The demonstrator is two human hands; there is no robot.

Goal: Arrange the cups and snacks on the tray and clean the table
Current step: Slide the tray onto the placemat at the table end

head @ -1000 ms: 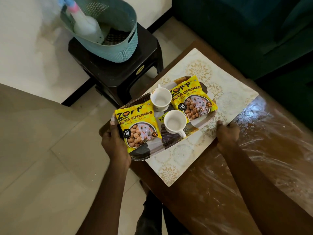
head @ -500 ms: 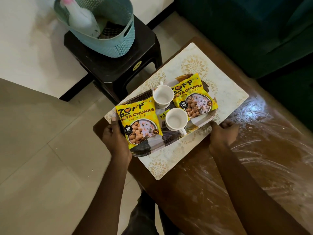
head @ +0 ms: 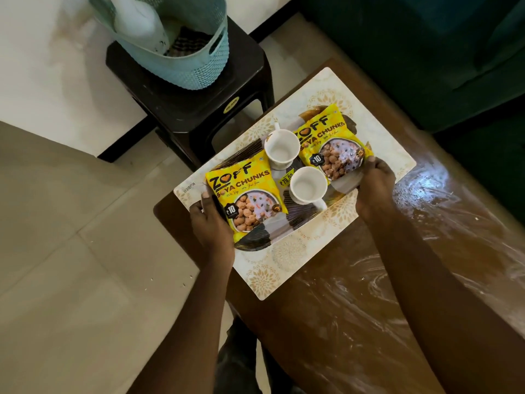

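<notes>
Tray [head: 257, 241] sits on the placemat [head: 267, 282] at the bench [head: 355, 322] corner, carrying two cups [head: 281, 150] and two snack packets [head: 244, 194]. Left hand [head: 211, 223] and right hand [head: 373, 186] each have a closed grip on opposite tray ends. Load looks light but cups fragile, loose; keep level.

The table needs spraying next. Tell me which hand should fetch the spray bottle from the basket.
Left. The left hand grips the tray end nearest the stool, where the spray bottle stands in the basket; the right hand is farther.
</notes>
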